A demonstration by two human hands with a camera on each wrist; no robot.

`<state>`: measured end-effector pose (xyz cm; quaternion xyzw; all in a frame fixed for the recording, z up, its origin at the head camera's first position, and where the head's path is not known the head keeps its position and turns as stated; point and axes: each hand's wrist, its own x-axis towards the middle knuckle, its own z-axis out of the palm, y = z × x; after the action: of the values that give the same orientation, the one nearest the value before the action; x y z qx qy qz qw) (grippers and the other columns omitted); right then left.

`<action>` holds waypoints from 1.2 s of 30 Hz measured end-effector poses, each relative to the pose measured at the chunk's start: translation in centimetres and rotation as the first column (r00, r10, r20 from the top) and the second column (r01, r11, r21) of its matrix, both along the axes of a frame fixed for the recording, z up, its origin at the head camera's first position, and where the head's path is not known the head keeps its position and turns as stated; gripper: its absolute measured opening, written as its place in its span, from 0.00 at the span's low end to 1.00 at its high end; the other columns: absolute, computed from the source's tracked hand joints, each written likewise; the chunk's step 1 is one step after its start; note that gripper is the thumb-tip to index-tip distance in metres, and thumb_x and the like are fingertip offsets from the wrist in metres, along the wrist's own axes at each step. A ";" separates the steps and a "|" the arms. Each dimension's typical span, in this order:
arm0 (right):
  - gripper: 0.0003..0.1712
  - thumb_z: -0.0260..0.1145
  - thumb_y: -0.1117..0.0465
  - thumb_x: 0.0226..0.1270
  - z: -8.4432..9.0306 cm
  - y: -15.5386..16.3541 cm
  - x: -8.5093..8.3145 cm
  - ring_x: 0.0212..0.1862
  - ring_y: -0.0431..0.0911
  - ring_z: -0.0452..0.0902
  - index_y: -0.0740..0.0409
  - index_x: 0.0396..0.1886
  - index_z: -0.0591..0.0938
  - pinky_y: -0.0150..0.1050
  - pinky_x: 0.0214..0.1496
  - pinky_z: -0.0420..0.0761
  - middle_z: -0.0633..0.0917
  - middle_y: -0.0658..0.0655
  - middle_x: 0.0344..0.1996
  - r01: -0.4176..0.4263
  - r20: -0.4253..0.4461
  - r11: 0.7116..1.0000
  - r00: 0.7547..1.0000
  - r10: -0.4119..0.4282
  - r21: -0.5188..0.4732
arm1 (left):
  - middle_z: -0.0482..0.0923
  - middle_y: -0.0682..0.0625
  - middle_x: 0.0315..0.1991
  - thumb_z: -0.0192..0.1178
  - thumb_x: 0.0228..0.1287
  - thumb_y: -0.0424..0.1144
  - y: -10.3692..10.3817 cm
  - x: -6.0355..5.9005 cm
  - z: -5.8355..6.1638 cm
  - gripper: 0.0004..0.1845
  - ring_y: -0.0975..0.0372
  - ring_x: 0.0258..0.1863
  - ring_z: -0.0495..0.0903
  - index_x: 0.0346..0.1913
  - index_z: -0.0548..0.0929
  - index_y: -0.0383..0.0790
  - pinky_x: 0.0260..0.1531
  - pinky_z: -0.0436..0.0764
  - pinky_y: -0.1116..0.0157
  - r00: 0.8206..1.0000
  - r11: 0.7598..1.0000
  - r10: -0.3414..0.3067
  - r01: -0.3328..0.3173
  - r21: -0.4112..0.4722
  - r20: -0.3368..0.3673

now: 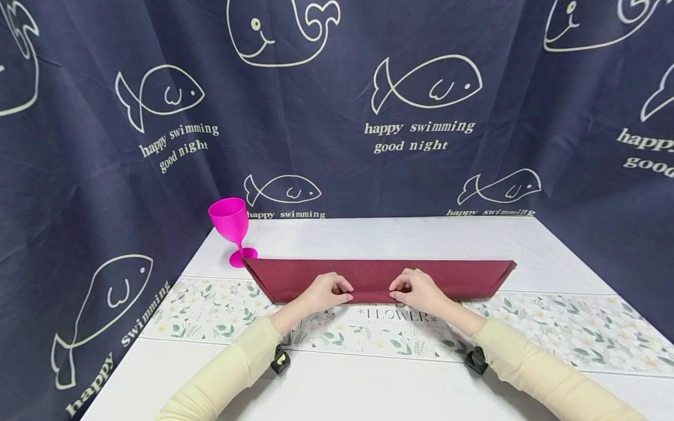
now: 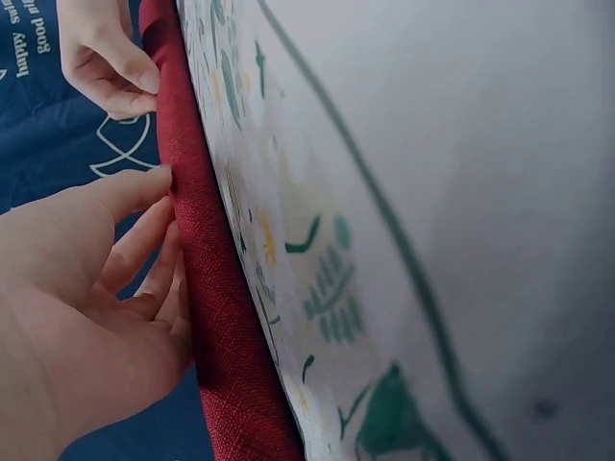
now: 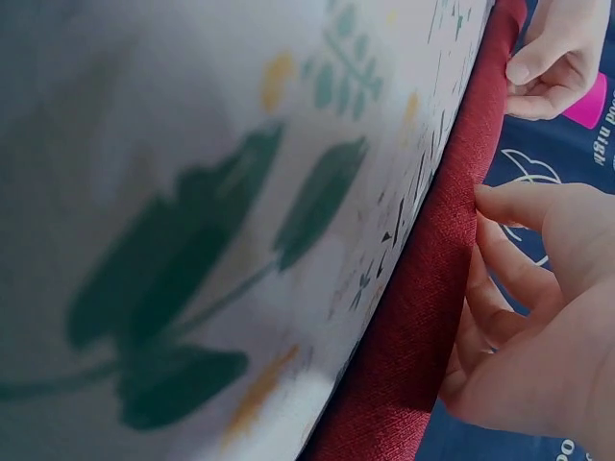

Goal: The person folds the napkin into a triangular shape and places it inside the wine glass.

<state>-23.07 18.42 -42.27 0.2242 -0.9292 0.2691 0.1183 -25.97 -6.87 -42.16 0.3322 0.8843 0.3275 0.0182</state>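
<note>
A dark red cloth (image 1: 379,275), folded into a long flat strip with slanted ends, lies across the table in front of me. My left hand (image 1: 329,291) is at its near edge, left of the middle, with thumb and fingers bent at the fold. To the right, my right hand (image 1: 416,290) pinches the same edge, a short gap away. In the left wrist view, the cloth's rolled edge (image 2: 226,327) runs past the fingertips (image 2: 165,179). The right wrist view shows the thumb and curled fingers (image 3: 495,197) against the cloth's edge (image 3: 413,317).
A bright pink goblet (image 1: 230,221) stands upright behind the cloth's left end, its foot close to the corner. Under the cloth, a floral-printed band (image 1: 363,339) crosses the white table (image 1: 368,386). A dark blue curtain (image 1: 337,152) with fish drawings hangs behind and at both sides.
</note>
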 end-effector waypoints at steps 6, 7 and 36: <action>0.09 0.70 0.52 0.45 0.1 0.1 0.2 0.29 0.40 0.65 0.49 0.28 0.82 0.34 0.33 0.65 0.76 0.45 0.26 -0.005 0.043 1.000 0.999 0.005 -0.006 | 0.74 0.54 0.32 0.65 0.48 0.38 -0.1 -0.1 -0.2 0.12 0.66 0.31 0.71 0.38 0.80 0.43 0.34 0.72 0.73 1.000 1.000 -0.008 0.008 -0.025 0.018; 0.11 0.70 0.51 0.44 0.1 0.1 0.3 0.30 0.40 0.66 0.49 0.29 0.82 0.35 0.35 0.65 0.76 0.45 0.26 -0.004 0.052 1.000 0.999 0.004 0.001 | 0.74 0.55 0.32 0.66 0.47 0.38 -0.1 -0.1 -0.3 0.13 0.66 0.31 0.70 0.38 0.80 0.43 0.35 0.72 0.73 1.000 1.000 -0.009 0.010 -0.029 0.020; 0.14 0.71 0.55 0.44 -0.1 0.1 0.2 0.38 0.43 0.72 0.50 0.32 0.80 0.44 0.43 0.69 0.80 0.46 0.30 0.021 0.072 0.999 0.997 -0.025 0.046 | 0.77 0.55 0.33 0.62 0.51 0.33 -0.2 -0.2 -0.4 0.12 0.67 0.32 0.72 0.40 0.80 0.44 0.34 0.72 0.72 1.000 0.997 0.010 -0.012 -0.075 -0.025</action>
<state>-22.89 18.55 -42.33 0.2062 -0.9412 0.2548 0.0825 -26.20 -7.09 -42.51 0.3305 0.8979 0.2901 0.0180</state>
